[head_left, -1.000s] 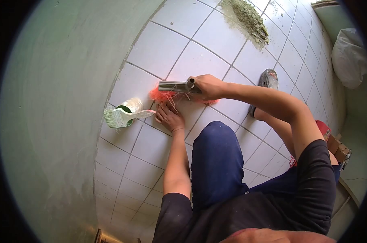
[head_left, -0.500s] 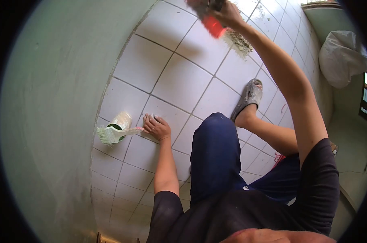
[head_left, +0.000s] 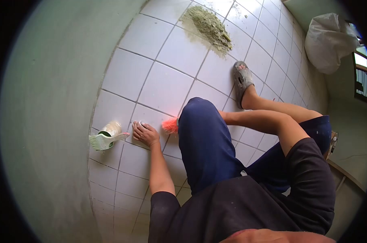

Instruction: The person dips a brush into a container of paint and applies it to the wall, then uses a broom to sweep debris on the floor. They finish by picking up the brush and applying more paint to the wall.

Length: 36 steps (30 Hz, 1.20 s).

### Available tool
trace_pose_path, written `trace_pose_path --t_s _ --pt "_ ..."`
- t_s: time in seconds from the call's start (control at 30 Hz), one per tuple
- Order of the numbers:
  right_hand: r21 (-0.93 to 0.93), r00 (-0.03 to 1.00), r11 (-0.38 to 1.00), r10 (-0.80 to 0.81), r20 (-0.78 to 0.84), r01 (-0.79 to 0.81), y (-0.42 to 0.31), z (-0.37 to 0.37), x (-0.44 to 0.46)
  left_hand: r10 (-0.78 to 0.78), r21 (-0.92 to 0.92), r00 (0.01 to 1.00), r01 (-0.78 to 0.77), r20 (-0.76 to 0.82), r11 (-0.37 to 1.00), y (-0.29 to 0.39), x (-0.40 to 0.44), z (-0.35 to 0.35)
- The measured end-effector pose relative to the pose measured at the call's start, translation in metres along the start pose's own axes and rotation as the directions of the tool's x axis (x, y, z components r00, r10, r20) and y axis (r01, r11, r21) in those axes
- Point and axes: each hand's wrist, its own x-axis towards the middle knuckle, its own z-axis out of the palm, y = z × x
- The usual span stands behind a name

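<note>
My left hand (head_left: 146,133) rests on the white tiled floor (head_left: 165,87) with bent fingers closed round something small and whitish that I cannot make out. Just left of it, a paintbrush (head_left: 104,141) with pale green bristles lies across the mouth of a small container (head_left: 112,128). Orange bristles (head_left: 170,125) of a brush or broom show between my left hand and my raised knee. My right forearm passes behind that knee, which hides my right hand and the rest of the tool.
A pile of grey-green debris (head_left: 210,29) lies on the tiles farther ahead. My sandalled foot (head_left: 243,81) stands to the right of centre. At the upper right sits a white sack (head_left: 327,42). A green wall (head_left: 58,101) runs along the left side.
My right arm swung out over the debris pile with the orange-bristled tool, then came back low behind the knee. My left hand stays on the floor; the view has shifted.
</note>
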Motion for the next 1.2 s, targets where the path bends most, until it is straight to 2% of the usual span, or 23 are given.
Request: trace_pose_path --t_s 0.03,0.07,0.1,0.13,0.23,0.3,0.33,0.4,0.43,0.5,0.57,0.6,0.63,0.7,0.73,0.77,0.9,0.97,1.0,1.07,1.1,1.13,1.2 --pt "-0.139 0.959 0.988 0.097 0.267 -0.061 0.000 -0.021 0.012 -0.029 0.021 1.000 0.029 0.007 0.999 0.001 -0.001 -0.002" --pt "-0.284 0.841 0.956 0.210 0.498 -0.070 0.006 -0.038 0.026 -0.017 0.010 1.000 0.017 0.010 1.000 0.001 0.000 -0.003" --pt "-0.238 0.938 0.971 0.112 0.328 -0.033 0.016 -0.049 0.041 -0.016 0.014 1.000 0.016 0.007 1.000 0.002 0.000 0.000" --pt "-0.325 0.971 0.945 0.057 0.232 0.022 0.031 -0.064 0.054 0.010 0.003 1.000 -0.010 -0.009 1.000 -0.002 -0.001 0.002" --pt "-0.476 0.997 0.879 0.009 0.073 0.027 0.064 -0.113 0.110 0.042 0.016 0.999 -0.042 -0.029 0.999 -0.005 0.001 0.001" --pt "-0.580 0.997 0.811 0.063 -0.036 -0.072 0.062 -0.149 0.158 0.048 0.033 0.999 -0.048 -0.021 0.998 0.002 0.000 0.000" --pt "-0.553 0.983 0.833 -0.123 -0.137 0.027 0.062 -0.167 0.181 0.021 0.033 1.000 -0.021 -0.014 0.999 0.003 0.001 -0.002" --pt "-0.633 0.951 0.766 -0.102 -0.292 -0.112 0.031 -0.199 0.222 0.000 0.030 1.000 0.000 -0.008 1.000 0.003 0.000 -0.003" --pt "-0.650 0.902 0.753 -0.204 -0.381 -0.104 0.029 -0.210 0.237 0.000 0.028 1.000 0.000 -0.017 1.000 0.002 -0.001 -0.001" --pt "-0.599 0.901 0.801 -0.266 -0.342 0.009 0.002 -0.220 0.233 0.016 0.021 0.999 -0.015 -0.030 1.000 0.001 -0.001 0.000" --pt "-0.362 0.973 0.917 -0.212 -0.090 0.166 -0.006 -0.201 0.193 0.012 0.014 0.999 -0.011 -0.044 1.000 0.002 -0.001 0.000" --pt "-0.412 0.997 0.910 -0.019 0.077 0.049 -0.015 -0.184 0.156 0.035 0.033 0.997 -0.033 -0.065 0.999 0.000 -0.001 0.002" --pt "-0.420 0.967 0.876 -0.174 0.185 0.237 0.013 -0.155 0.112 0.051 0.022 0.997 -0.050 -0.064 0.999 0.001 -0.001 0.001" --pt "-0.247 0.869 0.963 0.029 0.494 0.108 0.005 -0.113 0.011 0.047 0.031 0.997 -0.045 -0.056 0.998 0.000 -0.003 0.001" --pt "-0.277 0.817 0.952 0.057 0.574 0.128 0.016 -0.093 -0.039 0.055 0.031 0.996 -0.053 -0.069 0.998 -0.001 -0.003 0.003" --pt "-0.163 0.752 0.979 0.018 0.659 0.120 0.020 -0.079 -0.079 0.064 0.030 0.995 -0.062 -0.071 0.998 0.000 -0.005 0.003" --pt "-0.239 0.831 0.962 0.026 0.555 0.129 0.055 -0.088 -0.127 0.104 0.045 0.987 -0.099 -0.122 0.994 0.005 0.002 0.003" --pt "-0.357 0.873 0.928 0.087 0.480 0.104 0.096 -0.107 -0.101 -0.078 0.060 0.996 0.080 -0.047 0.995 0.012 0.002 0.005" --pt "-0.346 0.903 0.936 0.087 0.420 0.071 0.102 -0.126 -0.079 -0.072 0.065 0.997 0.075 -0.037 0.995 0.021 0.003 0.009" --pt "-0.450 0.955 0.878 -0.029 0.295 0.166 0.119 -0.159 -0.028 -0.047 0.048 0.993 0.053 -0.108 0.997 0.056 0.017 0.022" --pt "-0.464 0.961 0.853 -0.139 0.241 0.239 0.128 -0.177 0.001 0.029 -0.011 0.990 -0.031 -0.136 0.999 0.080 0.027 0.024" --pt "-0.533 0.972 0.816 -0.148 0.181 0.224 0.129 -0.194 0.031 0.104 -0.069 0.981 -0.117 -0.167 0.991 0.105 0.039 0.026" --pt "-0.634 0.997 0.771 -0.034 0.064 0.067 0.118 -0.232 0.089 0.224 -0.115 0.952 -0.251 -0.210 0.961 0.147 0.062 0.036"
